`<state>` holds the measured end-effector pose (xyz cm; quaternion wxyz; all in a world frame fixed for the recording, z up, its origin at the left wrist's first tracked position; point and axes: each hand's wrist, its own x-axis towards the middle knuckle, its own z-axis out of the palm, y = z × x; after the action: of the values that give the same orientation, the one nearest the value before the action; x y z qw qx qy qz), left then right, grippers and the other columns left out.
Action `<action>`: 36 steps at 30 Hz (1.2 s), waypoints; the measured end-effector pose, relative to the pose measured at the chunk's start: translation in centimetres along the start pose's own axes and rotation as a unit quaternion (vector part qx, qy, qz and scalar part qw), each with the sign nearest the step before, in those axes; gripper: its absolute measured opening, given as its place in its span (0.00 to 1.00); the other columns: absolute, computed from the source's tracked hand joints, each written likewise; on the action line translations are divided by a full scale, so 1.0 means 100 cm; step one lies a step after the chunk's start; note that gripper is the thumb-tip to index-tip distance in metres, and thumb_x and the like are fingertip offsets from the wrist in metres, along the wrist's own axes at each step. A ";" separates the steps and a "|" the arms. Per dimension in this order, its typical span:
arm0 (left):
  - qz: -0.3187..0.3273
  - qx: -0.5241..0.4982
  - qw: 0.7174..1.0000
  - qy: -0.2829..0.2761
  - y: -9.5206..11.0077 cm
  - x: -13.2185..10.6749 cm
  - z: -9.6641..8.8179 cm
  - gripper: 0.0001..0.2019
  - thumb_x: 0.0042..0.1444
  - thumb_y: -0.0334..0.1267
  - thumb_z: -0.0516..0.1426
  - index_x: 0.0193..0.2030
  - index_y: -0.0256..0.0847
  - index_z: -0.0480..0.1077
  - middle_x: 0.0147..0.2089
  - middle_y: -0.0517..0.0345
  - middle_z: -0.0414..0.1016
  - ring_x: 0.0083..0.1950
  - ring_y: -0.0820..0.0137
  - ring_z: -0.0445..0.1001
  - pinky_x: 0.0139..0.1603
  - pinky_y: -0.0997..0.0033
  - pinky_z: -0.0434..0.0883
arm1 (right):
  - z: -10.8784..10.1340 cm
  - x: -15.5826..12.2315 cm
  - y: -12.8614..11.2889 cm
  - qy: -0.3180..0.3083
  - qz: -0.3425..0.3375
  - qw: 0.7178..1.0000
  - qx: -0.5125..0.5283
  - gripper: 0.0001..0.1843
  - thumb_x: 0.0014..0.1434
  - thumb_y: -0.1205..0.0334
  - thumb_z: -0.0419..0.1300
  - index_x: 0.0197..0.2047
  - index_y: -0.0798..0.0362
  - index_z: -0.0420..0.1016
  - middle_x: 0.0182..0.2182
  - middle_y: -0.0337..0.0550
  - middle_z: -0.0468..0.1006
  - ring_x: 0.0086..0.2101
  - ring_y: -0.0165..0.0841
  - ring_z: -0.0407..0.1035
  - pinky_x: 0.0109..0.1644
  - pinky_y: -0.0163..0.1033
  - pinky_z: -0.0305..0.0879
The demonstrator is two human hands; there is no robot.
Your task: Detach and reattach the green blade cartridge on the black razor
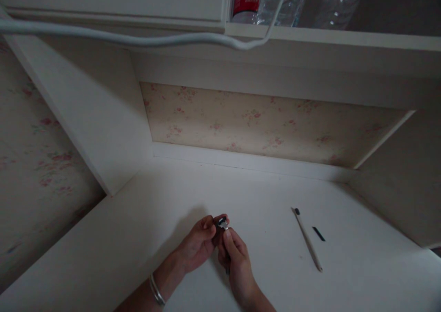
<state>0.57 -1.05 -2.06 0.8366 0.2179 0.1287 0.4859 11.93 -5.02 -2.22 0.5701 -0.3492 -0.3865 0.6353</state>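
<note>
Wallpaper (262, 123) backs white desk (155, 220); left hand (198, 244), right hand (238, 259) grip small object (223, 222).

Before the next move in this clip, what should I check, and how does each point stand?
1. Both the left hand and right hand pinch the small dark object: ok.
2. Object's identity: cannot tell, dim and tiny.
3. The thin stick lies on the desk, clear of both hands: ok.
4. The small black piece lies beside the stick, apart from it: ok.
5. Light enough for fine detail: not ok.
</note>
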 end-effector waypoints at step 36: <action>0.025 0.048 0.999 -0.005 0.003 0.001 -0.015 0.25 0.43 0.30 0.69 0.50 0.44 0.73 0.48 0.58 0.77 0.50 0.71 0.74 0.52 0.75 0.66 | 0.006 -0.004 -0.010 -0.005 0.026 1.000 -0.017 0.23 0.58 0.40 0.56 0.26 0.52 0.60 0.19 0.30 0.51 0.21 0.26 0.42 0.23 0.33 0.38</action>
<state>-0.31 -0.50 -3.22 0.8134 0.2632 0.1425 0.4988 11.91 -5.41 -1.08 0.5456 -0.3657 -0.3908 0.6448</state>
